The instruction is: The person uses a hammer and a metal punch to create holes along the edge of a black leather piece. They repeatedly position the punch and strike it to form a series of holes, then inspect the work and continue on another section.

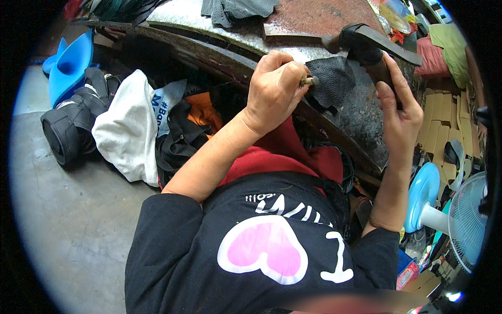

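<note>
My left hand [274, 91] is closed round a short metal punch-like rod [310, 81], whose blunt end sticks out beside the thumb. Just right of that fist lies a piece of black grained leather [334, 78], at the near edge of the worktable. The rod's other end is hidden by my fingers, so I cannot tell whether it touches the leather. A hammer [384, 44] with a dark handle is in my right hand [401, 97], its head raised above the leather's right side. My right forefinger stretches up along the handle.
Beyond the leather are a reddish-brown board [324, 18] and more black leather [238, 11]. A white cloth [128, 128], black footwear [76, 120] and a blue plastic item [73, 65] are at left. Flattened cardboard [444, 115] and a fan [468, 220] stand at right.
</note>
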A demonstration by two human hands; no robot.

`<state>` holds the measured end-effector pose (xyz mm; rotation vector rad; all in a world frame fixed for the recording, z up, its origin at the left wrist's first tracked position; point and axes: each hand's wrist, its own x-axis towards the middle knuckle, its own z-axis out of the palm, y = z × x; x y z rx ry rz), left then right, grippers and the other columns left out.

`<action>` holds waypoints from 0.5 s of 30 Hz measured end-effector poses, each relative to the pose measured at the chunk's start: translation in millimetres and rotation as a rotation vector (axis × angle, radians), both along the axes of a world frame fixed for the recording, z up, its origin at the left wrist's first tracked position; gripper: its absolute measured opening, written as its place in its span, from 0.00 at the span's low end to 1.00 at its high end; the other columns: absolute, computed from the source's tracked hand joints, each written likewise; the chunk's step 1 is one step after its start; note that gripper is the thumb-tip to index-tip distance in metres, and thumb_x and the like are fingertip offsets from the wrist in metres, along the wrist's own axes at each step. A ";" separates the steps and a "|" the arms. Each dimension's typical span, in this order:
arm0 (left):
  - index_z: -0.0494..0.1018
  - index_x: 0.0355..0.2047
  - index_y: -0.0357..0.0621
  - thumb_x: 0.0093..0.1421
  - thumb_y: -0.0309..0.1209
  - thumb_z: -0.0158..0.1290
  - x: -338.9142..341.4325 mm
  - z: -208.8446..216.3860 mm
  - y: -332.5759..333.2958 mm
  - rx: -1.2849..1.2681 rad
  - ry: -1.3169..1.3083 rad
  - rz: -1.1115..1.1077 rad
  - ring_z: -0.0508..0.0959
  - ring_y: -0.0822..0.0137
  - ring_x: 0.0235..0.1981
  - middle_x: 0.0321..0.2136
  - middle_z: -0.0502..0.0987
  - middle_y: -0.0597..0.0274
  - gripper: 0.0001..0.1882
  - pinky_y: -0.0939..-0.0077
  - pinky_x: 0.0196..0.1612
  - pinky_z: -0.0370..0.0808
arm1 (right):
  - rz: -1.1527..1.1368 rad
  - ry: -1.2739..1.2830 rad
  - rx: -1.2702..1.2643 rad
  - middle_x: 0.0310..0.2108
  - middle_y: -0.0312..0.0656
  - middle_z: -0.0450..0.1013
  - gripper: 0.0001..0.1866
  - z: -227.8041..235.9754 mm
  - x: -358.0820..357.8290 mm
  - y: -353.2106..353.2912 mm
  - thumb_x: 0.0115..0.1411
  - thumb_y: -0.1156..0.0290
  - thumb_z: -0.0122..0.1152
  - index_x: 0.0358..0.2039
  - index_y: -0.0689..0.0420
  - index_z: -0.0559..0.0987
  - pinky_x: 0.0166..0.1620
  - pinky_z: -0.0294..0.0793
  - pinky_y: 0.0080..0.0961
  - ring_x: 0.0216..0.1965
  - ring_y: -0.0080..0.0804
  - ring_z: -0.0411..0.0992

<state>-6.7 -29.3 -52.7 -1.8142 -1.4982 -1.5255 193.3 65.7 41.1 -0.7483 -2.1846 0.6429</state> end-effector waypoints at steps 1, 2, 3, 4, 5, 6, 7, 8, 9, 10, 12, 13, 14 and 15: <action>0.64 0.34 0.44 0.45 0.23 0.66 0.6 0.1 0.2 0.015 -0.004 0.007 0.75 0.56 0.32 0.30 0.78 0.61 0.21 0.66 0.35 0.73 | -0.002 -0.079 0.044 0.43 0.41 0.78 0.19 -4.2 -3.5 -2.2 0.60 0.65 0.61 0.53 0.43 0.76 0.43 0.75 0.26 0.41 0.38 0.77; 0.63 0.34 0.44 0.45 0.23 0.66 0.9 0.6 0.7 0.031 -0.004 0.015 0.74 0.56 0.32 0.30 0.78 0.61 0.22 0.66 0.35 0.73 | -0.006 -0.154 0.090 0.43 0.41 0.78 0.19 -7.3 -6.6 -4.1 0.59 0.65 0.61 0.53 0.43 0.77 0.43 0.75 0.26 0.41 0.38 0.77; 0.62 0.35 0.44 0.44 0.23 0.66 1.0 1.0 0.7 0.024 -0.018 0.014 0.74 0.55 0.32 0.30 0.78 0.60 0.23 0.66 0.35 0.73 | -0.020 -0.274 0.130 0.43 0.41 0.78 0.19 -10.6 -10.3 -6.3 0.59 0.65 0.61 0.53 0.43 0.77 0.43 0.75 0.26 0.41 0.37 0.77; 0.61 0.35 0.43 0.44 0.23 0.66 1.9 1.2 0.3 0.018 -0.033 0.016 0.74 0.55 0.32 0.30 0.78 0.60 0.24 0.66 0.35 0.73 | 0.014 -0.209 0.141 0.41 0.42 0.78 0.18 -9.4 -10.6 -5.6 0.59 0.64 0.61 0.52 0.41 0.77 0.41 0.75 0.26 0.39 0.40 0.77; 0.61 0.35 0.43 0.44 0.23 0.66 3.0 1.2 0.0 0.011 -0.050 0.023 0.74 0.55 0.32 0.30 0.77 0.60 0.25 0.66 0.35 0.72 | 0.015 -0.236 0.136 0.41 0.42 0.78 0.18 -6.5 -9.5 -4.3 0.59 0.64 0.61 0.52 0.41 0.77 0.41 0.75 0.26 0.39 0.40 0.77; 0.60 0.36 0.43 0.44 0.24 0.67 1.9 1.3 1.0 0.012 -0.014 0.027 0.74 0.55 0.33 0.30 0.77 0.60 0.26 0.65 0.36 0.72 | 0.014 -0.297 0.130 0.41 0.41 0.78 0.18 -2.4 -6.6 -3.4 0.59 0.63 0.61 0.52 0.40 0.77 0.41 0.75 0.25 0.39 0.40 0.77; 0.60 0.36 0.43 0.44 0.24 0.67 2.7 1.0 -0.3 0.001 -0.020 0.025 0.73 0.55 0.33 0.30 0.77 0.60 0.26 0.65 0.36 0.72 | -0.011 -0.346 0.127 0.41 0.41 0.78 0.19 2.3 -2.7 -1.6 0.59 0.63 0.61 0.52 0.40 0.77 0.41 0.75 0.25 0.39 0.41 0.77; 0.60 0.36 0.43 0.44 0.24 0.67 2.0 1.3 0.6 -0.003 -0.021 0.023 0.73 0.55 0.33 0.30 0.77 0.60 0.26 0.66 0.35 0.72 | -0.021 -0.390 0.180 0.42 0.41 0.78 0.19 5.4 0.7 -1.5 0.58 0.66 0.62 0.52 0.46 0.77 0.43 0.75 0.25 0.40 0.35 0.78; 0.60 0.36 0.43 0.44 0.24 0.66 2.0 1.3 1.1 -0.009 -0.026 0.023 0.73 0.55 0.33 0.30 0.77 0.60 0.26 0.66 0.35 0.72 | 0.004 -0.259 0.119 0.43 0.41 0.78 0.20 5.9 2.3 -0.1 0.58 0.67 0.62 0.52 0.48 0.77 0.44 0.75 0.24 0.40 0.33 0.78; 0.61 0.36 0.44 0.43 0.23 0.66 2.7 1.3 0.6 -0.015 -0.056 0.020 0.73 0.55 0.33 0.30 0.76 0.60 0.25 0.65 0.36 0.71 | 0.029 -0.131 0.055 0.43 0.41 0.78 0.20 5.4 5.0 -1.5 0.58 0.68 0.63 0.52 0.50 0.77 0.44 0.75 0.24 0.41 0.32 0.77; 0.63 0.34 0.44 0.41 0.20 0.64 3.8 2.0 0.2 -0.028 -0.116 0.016 0.72 0.55 0.33 0.31 0.75 0.60 0.23 0.64 0.39 0.70 | 0.027 0.010 -0.081 0.46 0.43 0.77 0.21 -2.1 6.6 -3.1 0.58 0.73 0.63 0.53 0.56 0.76 0.47 0.74 0.26 0.44 0.29 0.76; 0.64 0.35 0.44 0.42 0.21 0.63 4.2 2.8 0.6 -0.005 -0.102 0.016 0.72 0.55 0.34 0.30 0.75 0.60 0.22 0.64 0.39 0.70 | 0.051 -0.051 0.154 0.46 0.43 0.77 0.21 -9.1 3.4 -1.0 0.59 0.70 0.62 0.54 0.52 0.75 0.49 0.73 0.25 0.46 0.31 0.76; 0.64 0.35 0.44 0.42 0.21 0.63 4.1 3.9 1.6 0.019 -0.085 0.015 0.72 0.55 0.34 0.30 0.75 0.60 0.22 0.64 0.39 0.70 | 0.037 -0.119 0.106 0.46 0.43 0.77 0.20 -13.5 4.6 -1.7 0.60 0.69 0.61 0.54 0.51 0.76 0.49 0.73 0.25 0.47 0.32 0.76; 0.64 0.35 0.44 0.42 0.21 0.63 3.4 5.2 2.5 0.036 -0.068 0.010 0.73 0.55 0.34 0.29 0.75 0.60 0.22 0.63 0.39 0.70 | 0.002 -0.236 0.047 0.46 0.44 0.77 0.20 -17.7 4.8 -0.8 0.60 0.67 0.61 0.54 0.50 0.76 0.49 0.73 0.24 0.48 0.34 0.76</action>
